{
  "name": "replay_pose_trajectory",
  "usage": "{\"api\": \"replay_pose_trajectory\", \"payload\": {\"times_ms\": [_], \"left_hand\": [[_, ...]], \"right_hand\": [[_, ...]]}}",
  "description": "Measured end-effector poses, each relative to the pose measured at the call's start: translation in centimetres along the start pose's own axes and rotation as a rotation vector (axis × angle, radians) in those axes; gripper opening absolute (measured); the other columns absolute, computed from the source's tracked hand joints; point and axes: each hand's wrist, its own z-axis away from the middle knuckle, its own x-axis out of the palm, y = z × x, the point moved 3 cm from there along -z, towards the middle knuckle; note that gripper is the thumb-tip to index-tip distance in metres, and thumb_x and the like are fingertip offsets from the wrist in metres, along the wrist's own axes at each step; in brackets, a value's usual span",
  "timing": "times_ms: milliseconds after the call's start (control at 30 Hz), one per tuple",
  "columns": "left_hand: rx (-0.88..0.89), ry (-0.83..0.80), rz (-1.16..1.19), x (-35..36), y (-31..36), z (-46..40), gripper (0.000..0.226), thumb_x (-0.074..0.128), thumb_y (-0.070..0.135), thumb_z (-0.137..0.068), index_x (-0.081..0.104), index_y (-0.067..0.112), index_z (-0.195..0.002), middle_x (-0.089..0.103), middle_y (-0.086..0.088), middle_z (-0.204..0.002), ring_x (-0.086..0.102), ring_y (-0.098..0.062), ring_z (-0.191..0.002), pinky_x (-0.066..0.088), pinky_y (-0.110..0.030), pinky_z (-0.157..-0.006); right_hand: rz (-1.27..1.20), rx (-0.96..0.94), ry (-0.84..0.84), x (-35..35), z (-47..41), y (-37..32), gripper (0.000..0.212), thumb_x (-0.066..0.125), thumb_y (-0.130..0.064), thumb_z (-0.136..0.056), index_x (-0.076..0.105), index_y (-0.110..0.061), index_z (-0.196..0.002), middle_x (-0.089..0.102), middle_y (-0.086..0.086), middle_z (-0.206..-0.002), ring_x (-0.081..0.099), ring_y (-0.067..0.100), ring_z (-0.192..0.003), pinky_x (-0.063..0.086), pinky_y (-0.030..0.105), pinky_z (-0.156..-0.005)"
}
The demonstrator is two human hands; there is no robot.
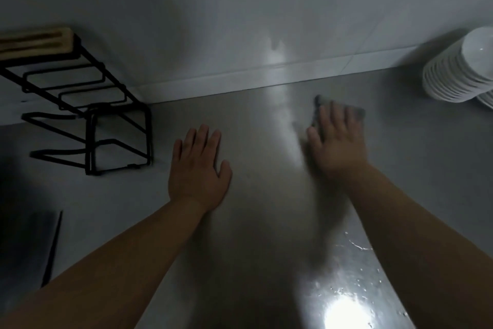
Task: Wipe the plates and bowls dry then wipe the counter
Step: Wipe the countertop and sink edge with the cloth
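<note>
Water droplets (360, 283) sit on the steel counter (261, 168) nearest me, below my right hand (337, 142). That hand lies flat, fingers straight, pressing a grey cloth (320, 104); blurred. My left hand (198, 168), left of it, rests flat on the counter, holding nothing. Stacked white bowls (458, 75) stand right of it; black rack (88, 120) far left. Advice: overlapping strokes toward the droplets, even pressure. No readable writing.

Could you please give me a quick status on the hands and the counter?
Left hand flat on counter. Right hand presses cloth, blurred. Droplets near edge. Bowls stacked right; rack left.
</note>
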Motion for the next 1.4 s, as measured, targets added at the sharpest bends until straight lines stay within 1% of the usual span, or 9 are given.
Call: {"api": "replay_pose_trajectory", "payload": {"times_ms": [133, 367, 533, 667, 833, 933, 1100, 1233, 1400], "left_hand": [[0.0, -0.01, 0.004, -0.2, 0.1, 0.1, 0.07, 0.028, 0.054, -0.097, 0.017, 0.03, -0.162, 0.01, 0.001, -0.171, 0.005, -0.023, -0.157, 0.003, -0.048, -0.127], [0.015, 0.02, 0.017, -0.7, 0.2, 0.2, 0.071, 0.038, 0.051, -0.093, 0.029, 0.025, -0.159, 0.02, -0.004, -0.169, 0.015, -0.027, -0.155, 0.01, -0.05, -0.126], [0.056, 0.057, 0.114, -0.8, 0.1, 0.7, 0.063, 0.044, 0.046, -0.095, 0.04, 0.023, -0.153, 0.029, -0.001, -0.166, 0.02, -0.025, -0.153, 0.009, -0.047, -0.127], [0.126, 0.121, 0.203, -1.0, 0.1, 1.0, 0.05, 0.05, 0.04, -0.095, 0.055, 0.022, -0.142, 0.043, -0.001, -0.158, 0.031, -0.025, -0.147, 0.016, -0.045, -0.125], [0.169, 0.155, 0.257, -1.3, 0.0, 1.9, 0.045, 0.046, 0.036, -0.093, 0.065, 0.021, -0.131, 0.052, -0.002, -0.152, 0.041, -0.028, -0.141, 0.027, -0.044, -0.121], [0.199, 0.094, 0.241, -0.9, -0.6, 4.6, 0.048, 0.044, 0.035, -0.095, 0.06, 0.02, -0.139, 0.046, -0.003, -0.157, 0.036, -0.028, -0.147, 0.022, -0.045, -0.124], [0.282, -0.044, 0.151, 0.3, -1.4, 13.5, 0.055, 0.045, 0.038, -0.1, 0.043, 0.022, -0.152, 0.029, -0.004, -0.166, 0.02, -0.027, -0.154, 0.008, -0.045, -0.128], [0.282, -0.078, 0.046, 1.3, -1.5, 17.3, 0.064, 0.041, 0.043, -0.099, 0.029, 0.026, -0.159, 0.017, -0.002, -0.17, 0.011, -0.025, -0.157, 0.006, -0.046, -0.128], [0.28, -0.042, 0.048, 1.2, -1.5, 17.5, 0.063, 0.041, 0.043, -0.096, 0.04, 0.022, -0.155, 0.027, -0.004, -0.167, 0.021, -0.027, -0.155, 0.014, -0.049, -0.126]], "right_hand": [[-0.063, 0.162, -0.033, 0.0, 1.2, -2.1, 0.099, -0.011, -0.076, -0.085, 0.006, -0.021, -0.166, -0.005, 0.009, -0.173, -0.004, 0.039, -0.157, -0.001, 0.051, -0.127], [-0.058, -0.347, -0.097, 3.9, 11.6, -12.9, 0.083, 0.01, -0.076, -0.096, 0.022, -0.03, -0.164, 0.01, -0.002, -0.173, 0.0, 0.029, -0.159, 0.005, 0.05, -0.128], [0.014, 0.049, 0.016, 2.9, 11.1, -2.8, 0.084, 0.0, -0.072, -0.097, 0.024, -0.027, -0.163, 0.018, 0.005, -0.171, 0.018, 0.038, -0.156, 0.013, 0.053, -0.126], [-0.09, 0.195, 0.014, 3.3, 11.6, -3.3, 0.094, -0.003, -0.075, -0.09, 0.014, -0.022, -0.165, 0.005, 0.008, -0.173, 0.003, 0.038, -0.158, 0.0, 0.051, -0.127], [-0.093, -0.254, -0.052, 5.2, 19.1, -14.1, 0.095, 0.0, -0.077, -0.094, 0.021, -0.016, -0.164, 0.01, 0.009, -0.172, 0.0, 0.037, -0.158, 0.004, 0.052, -0.128], [-0.069, -0.329, -0.119, 6.0, 21.8, -13.3, 0.094, 0.002, -0.08, -0.092, 0.014, -0.023, -0.165, 0.004, 0.0, -0.173, -0.005, 0.03, -0.159, 0.004, 0.051, -0.128], [-0.018, 0.065, -0.018, 5.3, 22.4, -2.6, 0.09, 0.006, -0.077, -0.095, 0.025, -0.022, -0.164, 0.018, 0.004, -0.171, 0.015, 0.038, -0.157, 0.015, 0.055, -0.126], [-0.088, 0.214, -0.036, 5.3, 22.9, -2.9, 0.095, 0.004, -0.077, -0.091, 0.015, -0.019, -0.165, 0.006, 0.007, -0.173, 0.001, 0.039, -0.158, 0.001, 0.051, -0.127], [-0.106, -0.277, -0.069, 8.0, 28.5, -13.6, 0.089, 0.012, -0.075, -0.099, 0.023, -0.015, -0.163, 0.016, 0.009, -0.171, 0.002, 0.037, -0.158, 0.007, 0.054, -0.128]]}}
